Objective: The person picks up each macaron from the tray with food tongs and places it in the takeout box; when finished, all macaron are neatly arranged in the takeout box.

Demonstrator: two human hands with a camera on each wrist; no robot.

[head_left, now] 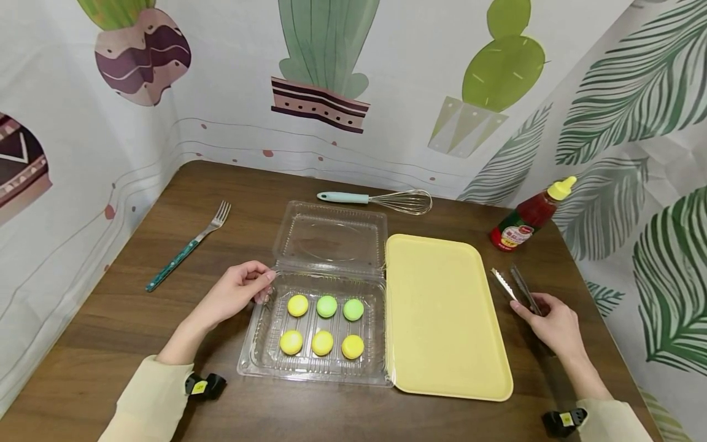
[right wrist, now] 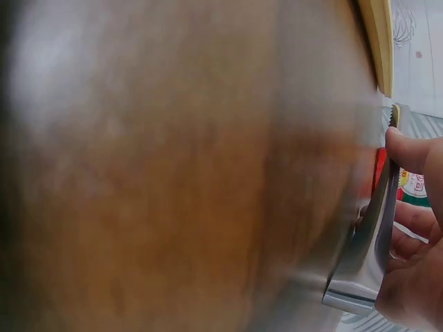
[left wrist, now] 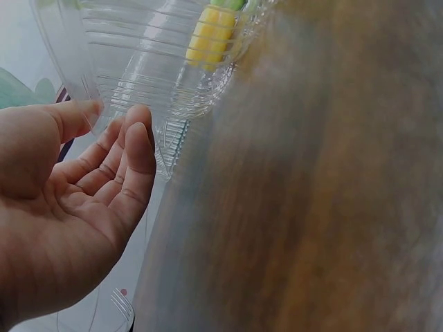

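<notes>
A clear plastic box [head_left: 315, 376] stands on the table with its hinged lid [head_left: 331, 239] folded back. Inside lie several yellow macarons [head_left: 322, 342] in two rows, plus two green macarons [head_left: 326, 306]. My left hand [head_left: 234, 290] pinches the box's left rim near the hinge; in the left wrist view the thumb lies against the clear plastic and the fingers curl below it. On the right, my right hand [head_left: 558, 325] grips metal tongs [head_left: 504, 285], whose tips are apart with nothing between them. A yellow tray [head_left: 447, 313] lies between box and tongs.
A whisk [head_left: 375, 199] lies behind the lid. At the back right stands a red sauce bottle [head_left: 525, 218] with a yellow cap, beyond the tongs. A fork [head_left: 188, 247] with a green handle lies at the left. Patterned cloth [head_left: 232, 73] hangs behind the table.
</notes>
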